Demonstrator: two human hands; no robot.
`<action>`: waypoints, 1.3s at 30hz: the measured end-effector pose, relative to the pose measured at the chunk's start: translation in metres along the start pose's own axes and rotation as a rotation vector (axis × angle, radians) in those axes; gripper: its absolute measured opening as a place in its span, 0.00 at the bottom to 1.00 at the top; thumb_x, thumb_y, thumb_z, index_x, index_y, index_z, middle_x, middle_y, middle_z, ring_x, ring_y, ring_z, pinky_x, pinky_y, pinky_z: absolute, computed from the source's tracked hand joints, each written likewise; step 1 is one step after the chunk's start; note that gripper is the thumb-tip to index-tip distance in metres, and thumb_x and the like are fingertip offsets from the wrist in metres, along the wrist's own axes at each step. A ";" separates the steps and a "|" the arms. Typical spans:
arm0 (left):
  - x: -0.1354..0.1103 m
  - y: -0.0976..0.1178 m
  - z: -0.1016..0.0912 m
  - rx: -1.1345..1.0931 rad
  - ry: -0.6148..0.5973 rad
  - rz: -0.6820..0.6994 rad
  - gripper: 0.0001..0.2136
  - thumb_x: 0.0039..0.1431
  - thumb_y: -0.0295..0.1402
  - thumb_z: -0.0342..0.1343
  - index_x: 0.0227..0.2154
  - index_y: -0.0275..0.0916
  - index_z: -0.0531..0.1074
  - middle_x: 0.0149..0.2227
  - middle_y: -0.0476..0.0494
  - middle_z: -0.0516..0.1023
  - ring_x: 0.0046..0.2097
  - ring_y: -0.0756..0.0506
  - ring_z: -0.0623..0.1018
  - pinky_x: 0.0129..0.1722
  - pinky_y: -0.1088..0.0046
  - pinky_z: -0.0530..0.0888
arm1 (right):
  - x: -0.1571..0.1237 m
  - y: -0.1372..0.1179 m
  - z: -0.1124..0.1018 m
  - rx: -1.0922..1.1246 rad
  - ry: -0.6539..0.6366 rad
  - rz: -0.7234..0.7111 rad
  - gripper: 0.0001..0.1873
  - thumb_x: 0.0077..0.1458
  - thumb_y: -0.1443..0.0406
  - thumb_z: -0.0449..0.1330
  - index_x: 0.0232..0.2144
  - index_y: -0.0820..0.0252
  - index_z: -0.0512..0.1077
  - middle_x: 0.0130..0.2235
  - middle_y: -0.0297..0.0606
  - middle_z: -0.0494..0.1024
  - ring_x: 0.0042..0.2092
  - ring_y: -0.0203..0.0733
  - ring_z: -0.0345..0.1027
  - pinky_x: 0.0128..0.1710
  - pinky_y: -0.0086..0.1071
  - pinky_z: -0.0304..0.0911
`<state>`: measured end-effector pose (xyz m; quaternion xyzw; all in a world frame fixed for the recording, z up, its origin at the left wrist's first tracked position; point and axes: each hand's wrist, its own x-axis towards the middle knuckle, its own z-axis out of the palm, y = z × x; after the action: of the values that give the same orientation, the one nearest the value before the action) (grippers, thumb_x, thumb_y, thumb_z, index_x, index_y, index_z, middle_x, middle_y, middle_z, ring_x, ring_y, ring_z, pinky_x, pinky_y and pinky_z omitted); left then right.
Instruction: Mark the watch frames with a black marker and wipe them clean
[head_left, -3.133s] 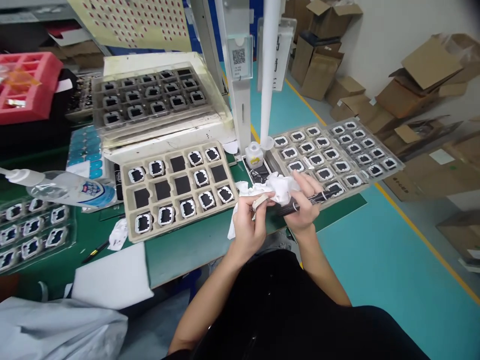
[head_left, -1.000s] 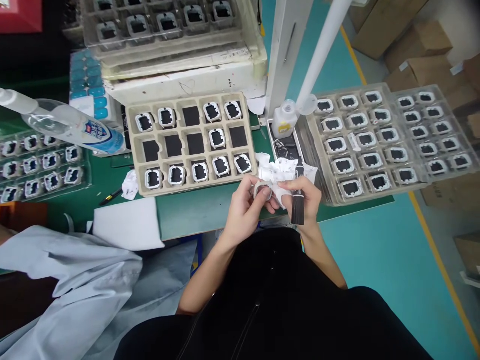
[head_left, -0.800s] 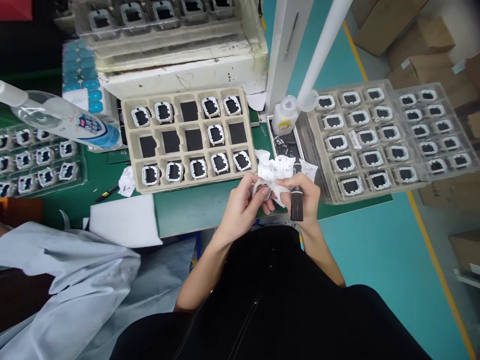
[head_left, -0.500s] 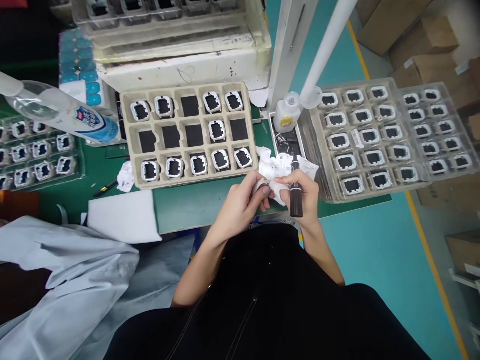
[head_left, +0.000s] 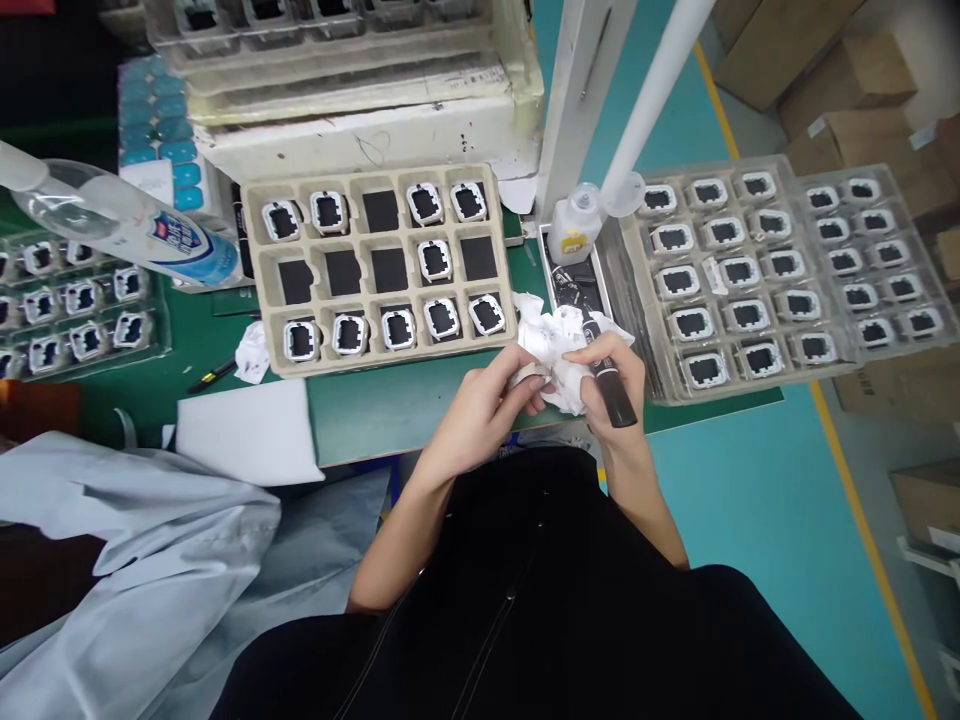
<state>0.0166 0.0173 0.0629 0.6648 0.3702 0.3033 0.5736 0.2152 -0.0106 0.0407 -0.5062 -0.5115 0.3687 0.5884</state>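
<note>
In front of my body, my left hand (head_left: 487,408) is closed, thumb and fingers pinching a small pale part (head_left: 528,374) that is mostly hidden by the fingers. My right hand (head_left: 622,365) grips a black marker pen (head_left: 612,388), which slants across it with its dark end toward me. White crumpled tissue (head_left: 556,335) lies between and beyond both hands, and the right fingertips touch it. Just left of them, a beige tray (head_left: 360,360) carries several white frames with dark centres, such as one frame (head_left: 487,314) in its near right corner.
A small white bottle (head_left: 574,228) stands in a narrow box behind the tissue. To the right, trays (head_left: 660,385) of white frames overhang the bench. A spray bottle (head_left: 150,235), a folded white cloth (head_left: 247,432) and another person's sleeve (head_left: 187,540) are at left.
The marker has swung from nearly upright to a slant, its near end moving right. My right hand has shifted slightly right, away from the left hand, which stays nearly in place.
</note>
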 end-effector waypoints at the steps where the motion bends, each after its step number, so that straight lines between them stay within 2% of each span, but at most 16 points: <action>1: -0.001 -0.002 0.001 -0.034 0.019 0.020 0.07 0.81 0.40 0.56 0.45 0.43 0.72 0.37 0.48 0.85 0.38 0.46 0.85 0.43 0.70 0.78 | -0.002 -0.001 0.000 -0.002 0.015 0.001 0.20 0.62 0.43 0.70 0.36 0.50 0.79 0.30 0.32 0.78 0.29 0.40 0.70 0.29 0.37 0.64; 4: -0.003 -0.006 0.004 -0.128 0.052 0.073 0.06 0.80 0.38 0.58 0.45 0.42 0.73 0.39 0.47 0.86 0.40 0.46 0.86 0.45 0.69 0.80 | -0.007 -0.004 0.002 0.044 0.017 0.008 0.19 0.63 0.43 0.70 0.38 0.49 0.78 0.32 0.32 0.78 0.32 0.43 0.75 0.33 0.40 0.69; 9: -0.006 -0.008 0.006 -0.169 0.073 0.153 0.04 0.80 0.34 0.59 0.49 0.41 0.76 0.40 0.46 0.88 0.43 0.45 0.87 0.47 0.69 0.82 | -0.011 -0.005 0.007 0.115 0.039 -0.029 0.16 0.63 0.45 0.72 0.37 0.48 0.79 0.29 0.30 0.79 0.29 0.42 0.75 0.28 0.37 0.68; 14: -0.008 -0.007 0.006 -0.104 0.081 0.190 0.03 0.80 0.33 0.58 0.48 0.42 0.75 0.41 0.46 0.87 0.43 0.46 0.87 0.46 0.70 0.81 | -0.013 -0.010 0.006 0.096 -0.010 -0.055 0.12 0.66 0.49 0.71 0.39 0.48 0.82 0.33 0.32 0.84 0.30 0.41 0.78 0.28 0.35 0.68; 18: -0.007 -0.007 0.005 0.003 0.084 0.223 0.03 0.79 0.30 0.56 0.47 0.42 0.75 0.39 0.49 0.85 0.40 0.47 0.85 0.44 0.72 0.79 | -0.015 -0.013 0.006 0.137 -0.064 0.015 0.07 0.65 0.54 0.73 0.39 0.47 0.83 0.32 0.29 0.85 0.30 0.39 0.78 0.30 0.33 0.70; 23: -0.009 -0.007 0.003 0.193 0.088 0.259 0.08 0.75 0.22 0.56 0.45 0.42 0.76 0.36 0.52 0.83 0.37 0.49 0.81 0.40 0.75 0.74 | -0.014 -0.024 0.006 0.056 -0.130 0.076 0.08 0.64 0.54 0.73 0.38 0.49 0.84 0.36 0.32 0.86 0.37 0.43 0.81 0.36 0.35 0.73; 30: -0.014 -0.004 0.004 0.311 0.089 0.218 0.08 0.79 0.30 0.54 0.49 0.43 0.79 0.39 0.47 0.85 0.37 0.47 0.80 0.39 0.73 0.72 | -0.012 -0.036 0.007 -0.025 -0.155 0.099 0.13 0.57 0.53 0.79 0.33 0.51 0.82 0.29 0.28 0.81 0.30 0.38 0.71 0.30 0.33 0.64; 33: -0.016 -0.004 0.007 0.236 0.145 0.166 0.06 0.78 0.33 0.57 0.46 0.42 0.79 0.39 0.46 0.86 0.38 0.46 0.82 0.41 0.71 0.75 | -0.015 -0.036 0.002 -0.013 -0.128 0.056 0.14 0.60 0.51 0.77 0.34 0.50 0.81 0.31 0.30 0.81 0.31 0.39 0.72 0.30 0.33 0.64; 39: -0.023 -0.005 0.018 -0.238 0.154 0.140 0.05 0.78 0.37 0.61 0.46 0.43 0.78 0.48 0.41 0.90 0.43 0.42 0.90 0.47 0.62 0.85 | -0.018 -0.032 -0.012 -0.057 0.057 -0.112 0.18 0.63 0.44 0.71 0.36 0.50 0.79 0.32 0.32 0.78 0.32 0.41 0.70 0.30 0.37 0.63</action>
<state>0.0185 -0.0116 0.0559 0.5911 0.3271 0.4343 0.5959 0.2206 -0.0370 0.0680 -0.5036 -0.5325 0.3056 0.6078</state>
